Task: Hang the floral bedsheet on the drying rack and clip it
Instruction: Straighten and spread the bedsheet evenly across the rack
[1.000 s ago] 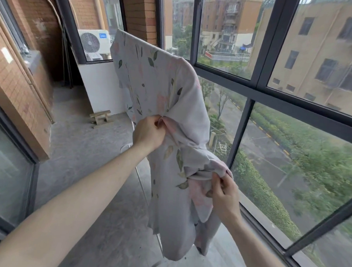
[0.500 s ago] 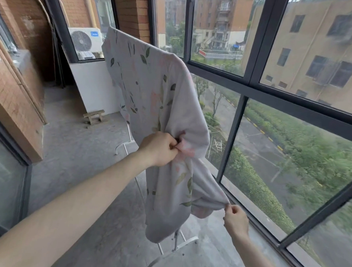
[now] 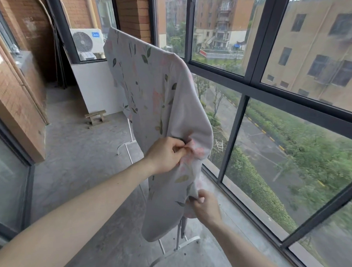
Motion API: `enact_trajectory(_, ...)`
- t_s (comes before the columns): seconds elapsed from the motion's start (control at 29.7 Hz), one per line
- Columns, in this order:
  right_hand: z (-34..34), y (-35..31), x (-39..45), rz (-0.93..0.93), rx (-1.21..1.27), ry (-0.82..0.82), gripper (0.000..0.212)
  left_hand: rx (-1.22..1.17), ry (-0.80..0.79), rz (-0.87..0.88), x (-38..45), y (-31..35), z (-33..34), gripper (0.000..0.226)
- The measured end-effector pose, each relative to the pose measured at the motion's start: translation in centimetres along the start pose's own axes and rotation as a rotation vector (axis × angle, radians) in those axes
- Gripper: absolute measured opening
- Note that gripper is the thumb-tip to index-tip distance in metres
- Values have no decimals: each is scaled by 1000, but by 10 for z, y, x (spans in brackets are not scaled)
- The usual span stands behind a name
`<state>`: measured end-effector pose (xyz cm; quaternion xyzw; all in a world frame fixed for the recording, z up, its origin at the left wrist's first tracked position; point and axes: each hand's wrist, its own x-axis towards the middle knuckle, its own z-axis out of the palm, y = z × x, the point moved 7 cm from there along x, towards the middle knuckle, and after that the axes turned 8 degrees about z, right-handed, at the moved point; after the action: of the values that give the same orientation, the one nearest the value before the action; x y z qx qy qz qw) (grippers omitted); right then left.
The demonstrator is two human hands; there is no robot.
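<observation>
The floral bedsheet (image 3: pixel 152 92), pale grey with green leaves and pink blooms, hangs draped over the top bar of a white drying rack (image 3: pixel 174 252); only the rack's lower legs and feet show below the cloth. My left hand (image 3: pixel 166 157) pinches a fold of the sheet at its near edge, about mid-height. Lower down, my right hand (image 3: pixel 206 207) grips the sheet's bottom corner, close to the rack's near upright. No clip is visible.
A large dark-framed window (image 3: pixel 251 86) runs along the right, close behind the rack. A small wooden stool (image 3: pixel 96 116) sits on the concrete floor (image 3: pixel 73 159) by the white wall. A brick pillar (image 3: pixel 16 110) stands at left, with an air-conditioner unit (image 3: pixel 86 42) behind glass.
My right hand moved left and inward with the sheet's lower corner, from stretched out towards the window to close under the hanging cloth. My left hand keeps its pinch and has barely moved.
</observation>
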<state>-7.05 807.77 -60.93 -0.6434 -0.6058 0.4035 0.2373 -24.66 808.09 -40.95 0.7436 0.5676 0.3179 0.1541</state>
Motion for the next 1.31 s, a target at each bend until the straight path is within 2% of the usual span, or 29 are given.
enact_trajectory(0.1, -24, 4, 3, -10, 82, 118, 24, 136, 167, 1, -5, -7, -22, 32)
enact_trajectory(0.17, -64, 4, -1, -57, 217, 303, 24, 192, 262, -32, -8, -20, -40, 30)
enact_trajectory(0.27, -123, 11, 2, -20, 404, 553, 31, 256, 322, -89, -14, -37, -54, 44)
enact_trajectory(0.34, -142, 12, 15, 10, 460, 618, 38, 238, 313, -70, -15, -35, -48, 48)
enact_trajectory(0.44, -147, 2, 32, 11, 474, 609, 20, 90, 291, -19, -10, -21, -35, 51)
enact_trajectory(0.47, -141, -1, 34, 12, 440, 567, 17, 46, 263, -8, -7, -17, -31, 52)
enact_trajectory(0.57, -108, 8, 29, 5, 284, 437, 41, 12, 156, 11, -2, -12, -17, 51)
enact_trajectory(0.64, -83, 22, 18, 25, 192, 389, 34, -91, 84, 31, -2, -8, -9, 47)
enact_trajectory(0.67, -71, 32, 17, 73, 149, 348, 24, -161, 19, 42, -2, -5, -5, 44)
enact_trajectory(0.74, -54, 50, 16, 223, 38, 231, 9, -252, -220, 35, -8, -2, 13, 41)
enact_trajectory(0.81, -48, 62, 19, 267, 1, 149, 17, -283, -450, -7, -20, -6, 28, 25)
enact_trajectory(0.84, -51, 57, 18, 241, 33, 153, 20, -297, -510, -41, -25, -14, 33, 10)
enact_trajectory(0.88, -60, 47, 18, 195, 111, 202, 21, -288, -511, -81, -26, -26, 34, 4)
enact_trajectory(0.94, -80, 28, 19, 129, 266, 322, 22, -236, -351, -182, -23, -51, 26, 14)
enact_trajectory(0.98, -82, 24, 26, 127, 266, 295, 19, -185, -205, -249, -21, -66, 17, 16)
enact_trajectory(1.04, -69, 33, 45, 194, 60, 63, 15, -86, 53, -347, -24, -81, 2, 35)
enact_trajectory(1.08, -60, 47, 52, 248, -64, -39, 20, -56, 138, -361, -25, -83, -2, 46)
enact_trajectory(1.11, -53, 60, 57, 274, -160, -95, 36, -41, 194, -354, -26, -83, -5, 54)
enact_trajectory(1.18, -61, 52, 44, 272, -48, 13, 70, -26, 228, -305, -23, -75, -9, 65)
enact_trajectory(1.25, -70, 25, 29, 167, 131, 170, 71, 6, 197, -274, -16, -72, -11, 62)
enact_trajectory(1.31, -64, 7, 26, 99, 247, 148, 63, 43, 182, -257, -9, -71, -12, 40)
